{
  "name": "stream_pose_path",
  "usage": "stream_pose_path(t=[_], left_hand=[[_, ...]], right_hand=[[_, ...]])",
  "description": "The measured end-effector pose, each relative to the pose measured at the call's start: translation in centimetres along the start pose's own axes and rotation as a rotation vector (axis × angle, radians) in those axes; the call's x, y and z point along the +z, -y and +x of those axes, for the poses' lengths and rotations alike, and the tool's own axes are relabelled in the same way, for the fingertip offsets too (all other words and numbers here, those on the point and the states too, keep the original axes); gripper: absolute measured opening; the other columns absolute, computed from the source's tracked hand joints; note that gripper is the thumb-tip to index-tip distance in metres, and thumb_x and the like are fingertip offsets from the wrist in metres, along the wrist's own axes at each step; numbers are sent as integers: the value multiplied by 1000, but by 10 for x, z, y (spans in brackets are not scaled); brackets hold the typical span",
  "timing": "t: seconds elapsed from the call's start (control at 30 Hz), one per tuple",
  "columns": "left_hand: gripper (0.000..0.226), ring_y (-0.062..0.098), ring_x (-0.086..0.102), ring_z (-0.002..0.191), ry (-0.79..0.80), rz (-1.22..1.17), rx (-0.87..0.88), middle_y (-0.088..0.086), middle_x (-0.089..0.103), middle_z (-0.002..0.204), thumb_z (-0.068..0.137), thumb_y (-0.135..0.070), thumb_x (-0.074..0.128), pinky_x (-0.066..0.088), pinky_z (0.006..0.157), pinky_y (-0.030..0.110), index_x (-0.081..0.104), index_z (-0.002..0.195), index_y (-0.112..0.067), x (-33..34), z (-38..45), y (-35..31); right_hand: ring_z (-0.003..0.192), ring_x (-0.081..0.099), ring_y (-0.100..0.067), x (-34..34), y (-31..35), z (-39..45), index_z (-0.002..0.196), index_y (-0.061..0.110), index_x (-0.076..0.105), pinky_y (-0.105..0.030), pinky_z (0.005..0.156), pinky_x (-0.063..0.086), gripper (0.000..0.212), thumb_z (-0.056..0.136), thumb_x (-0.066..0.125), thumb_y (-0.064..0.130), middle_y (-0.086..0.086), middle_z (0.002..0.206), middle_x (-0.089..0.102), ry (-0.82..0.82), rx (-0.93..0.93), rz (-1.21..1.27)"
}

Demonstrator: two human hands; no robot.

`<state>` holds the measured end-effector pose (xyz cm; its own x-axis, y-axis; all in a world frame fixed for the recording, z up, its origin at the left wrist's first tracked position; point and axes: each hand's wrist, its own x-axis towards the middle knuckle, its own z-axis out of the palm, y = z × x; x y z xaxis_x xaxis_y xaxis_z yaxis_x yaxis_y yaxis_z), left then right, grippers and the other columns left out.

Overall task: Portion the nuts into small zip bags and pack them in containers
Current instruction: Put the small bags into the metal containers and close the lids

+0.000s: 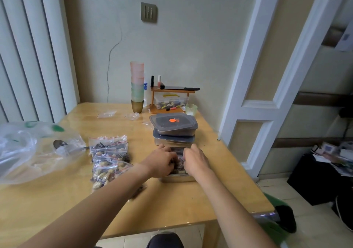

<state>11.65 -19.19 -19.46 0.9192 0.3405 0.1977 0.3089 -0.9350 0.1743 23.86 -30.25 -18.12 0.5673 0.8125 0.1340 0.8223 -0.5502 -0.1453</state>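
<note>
Nuts are sitting bagged in two spots: a pile of filled zip bags point(109, 159) at 9 o'clock from your hands, and the bag point(179, 160) you're pressing into the open metal container point(178, 178) at table centre. Your left hand point(162, 161) and right hand point(196, 160) are both working down over that container, fingers curled onto the bag inside; I can't tell whether they're pinching the plastic or just pushing on it, since the knuckles are hiding the tips. Risk one: you're loading the container near its rim, so bags are probably riding high and the lid won't be seating, or a zip seal is popping under the squeeze and spilling nuts. Risk two: the container is sitting just in front of the stacked lidded containers point(173, 129) at 12 o'clock, nearly touching; a hard shove forward is likely nudging that stack toward the back clutter. Risk three: your left forearm is crossing right beside the pile of filled bags, and one loose bag point(137, 191) is lying partly under that arm, so pulling back carelessly is dragging it toward the table point(57, 205) edge. The spoon point(63, 145) and big plastic bag point(28, 150) at 9 o'clock are well apart, no issue there.
</note>
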Motion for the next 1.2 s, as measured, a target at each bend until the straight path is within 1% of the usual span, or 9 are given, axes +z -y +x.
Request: stream_pose_path(t=[0.13,0.23,0.33,0.43,0.53,0.7,0.87,1.07,1.2], left_hand=[[26,21,50,113,-101,-125,-57,1,58,117,96,-20,53,46,93,30,70,115,-21,-6,2,-3],[7,12,56,91,-426,-289,-212,-7,53,103,97,-20,55,41,69,19,62,100,-20,-16,5,-2],[8,12,56,85,-605,-548,-521,-5,54,95,99,-24,50,41,65,24,54,98,-17,-30,15,7],[34,25,63,86,-400,-777,-828,7,61,90,103,-40,41,53,75,39,54,88,-12,-40,31,22],[44,24,62,78,-236,-1210,-829,10,65,87,105,-45,39,49,66,32,60,91,-9,-43,44,35],[22,12,56,47,-349,-1550,-815,5,61,58,103,-18,56,47,59,24,61,93,0,-46,57,35],[13,15,51,53,-345,-1655,-740,7,60,60,99,-11,53,43,61,26,58,91,-2,-48,45,38],[11,13,54,53,-16,-1440,-633,12,66,76,96,-10,56,41,54,22,62,92,-3,-54,12,30],[20,16,56,50,177,-1064,-549,17,73,81,95,-14,52,38,46,22,64,97,2,-60,-8,21]], right_hand=[[101,63,-29,-5,-4,10,97,10,72,-37,85,53,27,104,50,24,-9,112,63,15,8,122],[88,64,-25,-12,-9,23,92,14,64,-39,74,57,24,103,43,21,-4,97,66,-175,142,343],[94,60,-20,-17,-15,38,96,17,60,-38,80,56,15,103,46,17,1,98,62,-376,181,501],[100,57,-18,-20,-17,51,106,17,60,-31,81,50,11,103,50,14,1,107,61,-413,208,586],[99,56,-17,-16,-17,59,108,16,61,-24,76,43,11,103,51,13,2,108,59,-424,231,626],[93,58,-16,2,-22,64,101,16,59,-17,64,40,8,103,53,13,1,102,61,-470,273,707],[99,62,-30,-2,-28,62,109,11,58,-33,77,43,23,109,38,21,-7,105,63,-522,481,959],[72,66,-25,-38,-37,50,107,11,63,-36,66,53,40,112,39,42,-13,93,75,-146,614,1705],[72,60,-20,-38,-37,42,95,10,70,-33,69,47,16,100,57,18,-9,92,72,-33,527,1176]])
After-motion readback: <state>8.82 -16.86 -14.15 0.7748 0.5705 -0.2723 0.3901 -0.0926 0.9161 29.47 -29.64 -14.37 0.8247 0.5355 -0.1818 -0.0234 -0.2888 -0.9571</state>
